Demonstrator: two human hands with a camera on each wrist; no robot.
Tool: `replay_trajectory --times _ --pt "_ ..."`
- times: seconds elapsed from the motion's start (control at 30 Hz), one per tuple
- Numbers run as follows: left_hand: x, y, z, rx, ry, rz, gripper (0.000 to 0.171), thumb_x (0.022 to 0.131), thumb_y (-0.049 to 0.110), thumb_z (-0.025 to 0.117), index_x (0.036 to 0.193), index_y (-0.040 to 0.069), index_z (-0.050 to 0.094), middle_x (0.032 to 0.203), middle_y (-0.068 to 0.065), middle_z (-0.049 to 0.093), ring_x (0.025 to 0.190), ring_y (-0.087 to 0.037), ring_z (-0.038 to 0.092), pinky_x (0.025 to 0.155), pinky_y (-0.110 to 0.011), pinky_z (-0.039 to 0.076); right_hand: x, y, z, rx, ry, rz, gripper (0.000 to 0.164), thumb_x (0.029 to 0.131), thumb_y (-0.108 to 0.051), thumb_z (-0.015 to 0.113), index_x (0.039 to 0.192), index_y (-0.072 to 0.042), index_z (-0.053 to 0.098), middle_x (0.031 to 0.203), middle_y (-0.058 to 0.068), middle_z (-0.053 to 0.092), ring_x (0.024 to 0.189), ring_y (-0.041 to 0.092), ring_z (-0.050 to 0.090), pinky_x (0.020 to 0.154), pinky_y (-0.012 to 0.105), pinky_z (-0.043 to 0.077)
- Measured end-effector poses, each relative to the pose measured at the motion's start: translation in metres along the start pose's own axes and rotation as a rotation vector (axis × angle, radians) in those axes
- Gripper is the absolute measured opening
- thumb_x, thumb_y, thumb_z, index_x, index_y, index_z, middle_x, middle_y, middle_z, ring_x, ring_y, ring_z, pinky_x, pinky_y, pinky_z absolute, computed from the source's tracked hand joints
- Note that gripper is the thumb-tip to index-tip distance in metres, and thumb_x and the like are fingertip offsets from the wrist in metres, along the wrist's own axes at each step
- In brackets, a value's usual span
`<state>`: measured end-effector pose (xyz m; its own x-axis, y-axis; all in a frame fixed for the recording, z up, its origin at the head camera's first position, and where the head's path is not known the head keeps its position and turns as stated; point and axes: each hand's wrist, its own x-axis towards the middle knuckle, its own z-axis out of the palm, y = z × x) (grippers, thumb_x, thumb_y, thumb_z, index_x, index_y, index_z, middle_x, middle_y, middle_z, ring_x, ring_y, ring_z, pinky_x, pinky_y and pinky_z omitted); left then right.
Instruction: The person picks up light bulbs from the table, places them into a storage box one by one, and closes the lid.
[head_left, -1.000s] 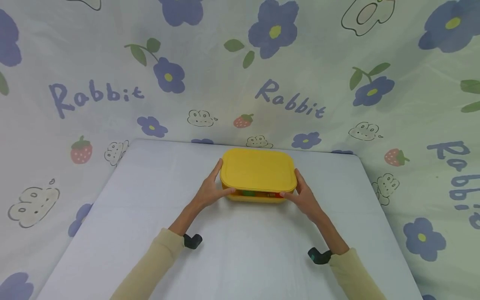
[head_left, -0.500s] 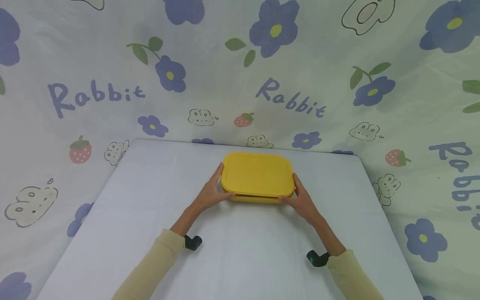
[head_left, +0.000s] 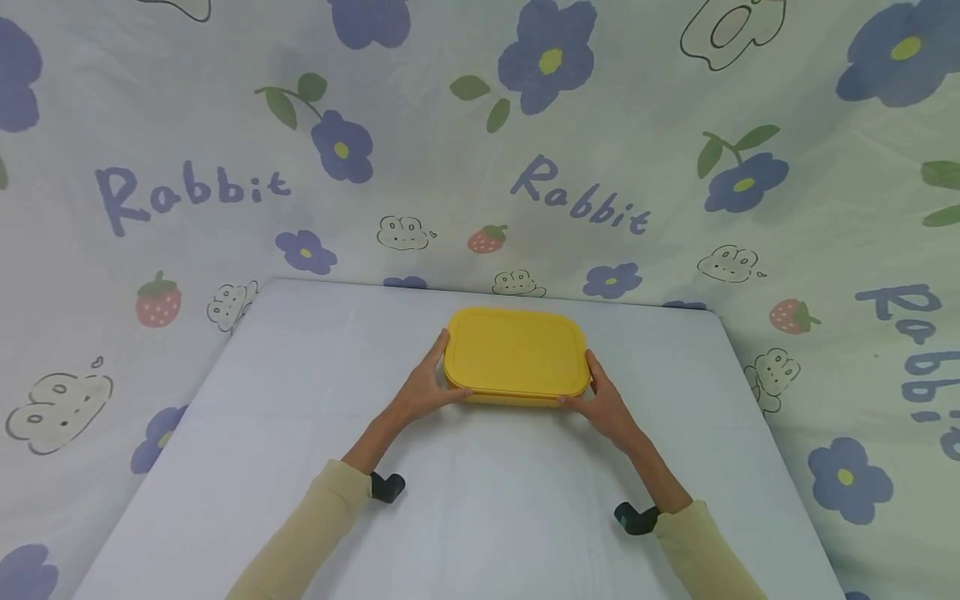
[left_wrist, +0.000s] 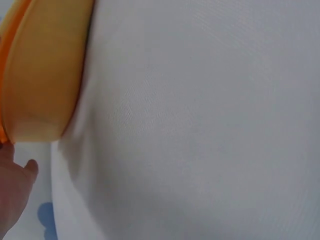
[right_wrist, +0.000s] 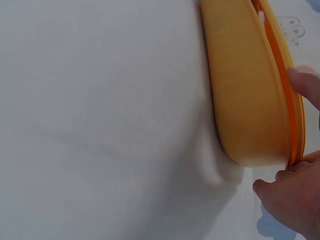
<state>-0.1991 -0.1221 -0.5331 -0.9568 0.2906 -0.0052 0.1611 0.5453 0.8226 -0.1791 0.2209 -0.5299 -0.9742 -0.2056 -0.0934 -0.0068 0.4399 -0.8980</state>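
Note:
A yellow plastic lid (head_left: 516,350) lies over a yellow box (head_left: 513,400) near the back of the table. My left hand (head_left: 424,390) grips the lid's left side, its thumb along the front edge. On the opposite side my right hand (head_left: 611,408) holds the lid, thumb at the front right corner. In the right wrist view a narrow gap shows between the lid rim (right_wrist: 284,55) and the box wall (right_wrist: 245,90). The left wrist view catches the box wall (left_wrist: 45,75) and part of the left hand (left_wrist: 12,185). What the box contains is hidden.
A white cloth covers the table (head_left: 487,517). Behind and beside it hangs a curtain (head_left: 420,158) printed with flowers, rabbits and strawberries. A dark wrist camera (head_left: 387,487) sits at the left wrist, another camera (head_left: 636,518) at the right.
The lid has come down and slightly toward me onto the box, both hands moving with it. The front gap that showed green and red things inside is covered in the head view.

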Motion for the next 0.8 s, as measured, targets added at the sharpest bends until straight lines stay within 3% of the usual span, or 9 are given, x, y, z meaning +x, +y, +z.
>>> replay_trajectory --times 0.57,0.8 --pt "0.0010 -0.0017 0.0009 0.010 -0.017 -0.007 0.119 0.079 0.041 0.083 0.160 0.009 0.002 0.166 -0.006 0.004 0.151 -0.022 0.008 0.121 -0.040 0.012 0.0027 -0.0016 -0.0008 -0.062 -0.004 0.026 0.111 0.085 -0.030 0.079 0.158 0.000 0.002 0.165 0.019 0.004 0.151 0.033 0.007 0.119 0.049 0.016" --pt "0.0007 -0.0015 -0.0005 -0.018 -0.025 -0.006 0.118 0.080 0.038 0.083 0.160 0.008 0.003 0.166 -0.008 0.005 0.151 -0.025 0.013 0.120 -0.040 0.017 0.0034 -0.0016 -0.0002 -0.057 -0.005 0.054 0.111 0.084 -0.031 0.081 0.159 -0.002 0.003 0.166 0.016 0.006 0.151 0.030 0.008 0.120 0.048 0.016"
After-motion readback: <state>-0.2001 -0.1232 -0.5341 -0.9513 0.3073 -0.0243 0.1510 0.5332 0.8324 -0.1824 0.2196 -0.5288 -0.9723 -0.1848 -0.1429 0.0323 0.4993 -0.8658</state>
